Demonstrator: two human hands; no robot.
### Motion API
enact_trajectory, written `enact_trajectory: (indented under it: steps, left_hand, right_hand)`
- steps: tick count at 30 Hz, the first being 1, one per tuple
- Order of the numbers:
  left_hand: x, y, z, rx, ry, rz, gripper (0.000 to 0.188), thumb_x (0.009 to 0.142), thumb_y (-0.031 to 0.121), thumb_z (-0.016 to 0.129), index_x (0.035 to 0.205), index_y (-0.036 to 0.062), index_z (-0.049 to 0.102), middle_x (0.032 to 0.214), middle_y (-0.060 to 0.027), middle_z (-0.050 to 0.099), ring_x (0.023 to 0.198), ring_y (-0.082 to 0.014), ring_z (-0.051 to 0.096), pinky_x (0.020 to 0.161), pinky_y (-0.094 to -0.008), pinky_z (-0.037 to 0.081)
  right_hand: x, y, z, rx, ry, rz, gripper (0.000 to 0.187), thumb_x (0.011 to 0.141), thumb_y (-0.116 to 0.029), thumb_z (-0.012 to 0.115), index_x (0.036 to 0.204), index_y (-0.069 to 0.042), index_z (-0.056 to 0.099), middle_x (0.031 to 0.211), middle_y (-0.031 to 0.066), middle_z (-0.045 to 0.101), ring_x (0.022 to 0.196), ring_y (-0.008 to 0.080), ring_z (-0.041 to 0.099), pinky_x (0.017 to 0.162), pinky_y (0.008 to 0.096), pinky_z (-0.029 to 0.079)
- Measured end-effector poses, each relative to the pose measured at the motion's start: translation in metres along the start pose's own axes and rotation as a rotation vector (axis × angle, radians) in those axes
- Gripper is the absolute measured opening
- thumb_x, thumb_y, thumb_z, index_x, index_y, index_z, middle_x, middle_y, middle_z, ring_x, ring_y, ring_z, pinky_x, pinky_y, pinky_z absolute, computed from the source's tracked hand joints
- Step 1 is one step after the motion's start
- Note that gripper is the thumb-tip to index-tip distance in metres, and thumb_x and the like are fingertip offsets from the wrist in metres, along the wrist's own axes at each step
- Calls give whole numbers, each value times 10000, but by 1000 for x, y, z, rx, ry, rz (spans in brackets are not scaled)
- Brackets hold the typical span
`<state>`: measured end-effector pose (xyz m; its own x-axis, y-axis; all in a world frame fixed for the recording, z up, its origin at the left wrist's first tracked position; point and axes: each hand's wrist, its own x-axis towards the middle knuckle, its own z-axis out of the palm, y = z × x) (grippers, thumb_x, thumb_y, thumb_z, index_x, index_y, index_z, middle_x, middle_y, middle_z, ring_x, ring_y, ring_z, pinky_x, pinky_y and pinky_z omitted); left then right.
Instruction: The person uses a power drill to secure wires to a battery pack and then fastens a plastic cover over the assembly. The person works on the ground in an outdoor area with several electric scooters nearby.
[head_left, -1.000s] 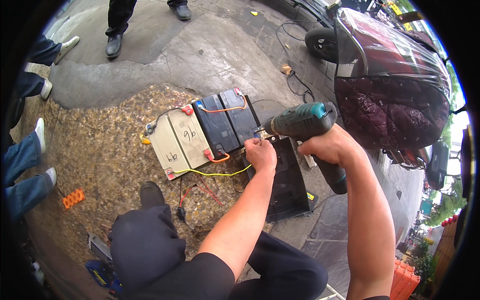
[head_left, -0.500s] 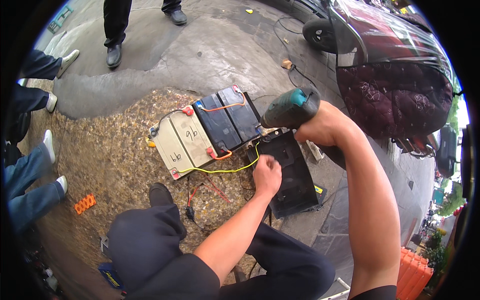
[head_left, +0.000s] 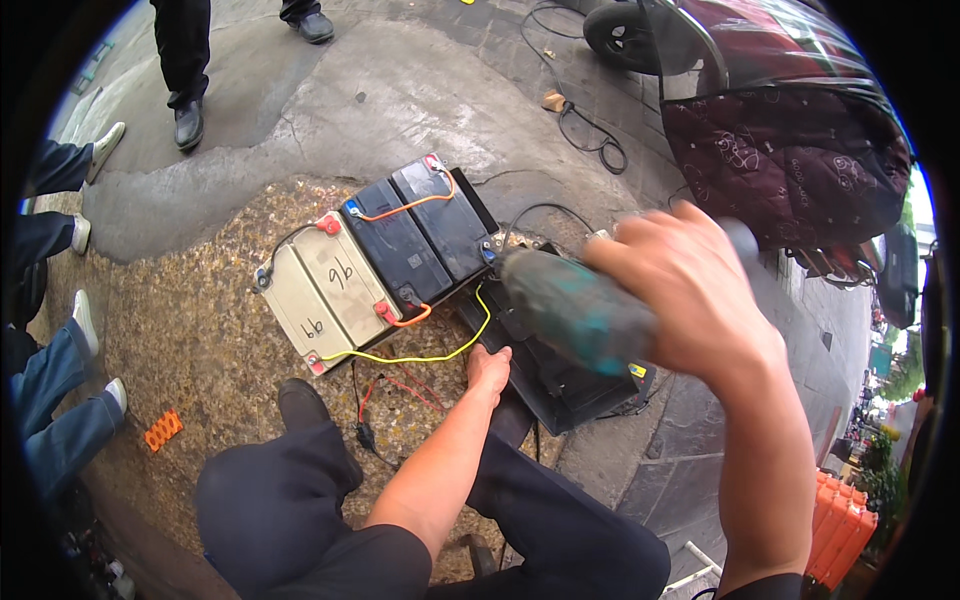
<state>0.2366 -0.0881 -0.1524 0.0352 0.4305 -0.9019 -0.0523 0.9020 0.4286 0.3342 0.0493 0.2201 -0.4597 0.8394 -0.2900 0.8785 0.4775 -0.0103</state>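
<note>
My right hand [head_left: 675,275] grips a teal and black power drill [head_left: 580,310], blurred by motion, above a black plastic battery case [head_left: 545,375]. The drill's front end is close to the corner of the dark batteries. My left hand [head_left: 488,372] is closed on the near left edge of the case, its fingers partly hidden. Left of the case stand two beige batteries [head_left: 335,285] and two dark batteries [head_left: 425,230], side by side. Orange leads [head_left: 405,208] join terminals. A yellow-green wire [head_left: 430,358] runs from a beige battery toward the case.
A black and red cable with a plug [head_left: 366,435] lies near my shoe [head_left: 302,405]. An orange plastic piece [head_left: 163,430] is on the ground at left. People's legs [head_left: 60,345] line the left side. A covered vehicle [head_left: 785,170] stands at far right, with orange crates [head_left: 840,530] nearer.
My left hand has moved from over the case to its near left edge. My right hand has turned, swinging the drill lower over the case. The whole view has shifted slightly.
</note>
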Motion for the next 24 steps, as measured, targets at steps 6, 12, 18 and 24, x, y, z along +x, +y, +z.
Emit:
enact_trajectory:
  steps: [6, 12, 18, 24]
  left_hand:
    - [-34, 11, -7, -4, -139, 93, 273, 867, 44, 543, 1122, -52, 565, 987, -171, 667, 737, -270, 681, 547, -368, 564]
    - [-95, 51, -31, 157, -245, 63, 194, 861, 84, 562, 983, -63, 530, 813, -147, 625, 600, -217, 613, 483, -324, 512]
    - [-118, 83, -50, 43, -479, -64, 108, 841, 80, 581, 903, -5, 555, 770, -93, 604, 554, -180, 625, 423, -270, 494]
    - [-111, 104, -47, -194, -736, -164, 120, 847, 45, 548, 936, 14, 622, 837, -100, 700, 607, -209, 664, 458, -248, 463]
  right_hand:
    - [-141, 48, 54, 811, 420, 643, 327, 785, -80, 741, 1096, -37, 650, 890, 60, 663, 806, 218, 647, 760, 363, 530]
    - [-320, 22, 161, 1658, 1077, 1435, 165, 862, -217, 677, 935, -81, 619, 781, 37, 619, 693, 182, 609, 669, 354, 530]
    - [-433, -103, 319, 1937, 1251, 1710, 325, 899, -426, 572, 856, -104, 594, 734, 54, 612, 666, 218, 605, 645, 407, 505]
    - [-440, -212, 421, 2206, 1135, 1740, 310, 924, -365, 610, 930, -56, 609, 771, 62, 621, 689, 181, 603, 592, 353, 498]
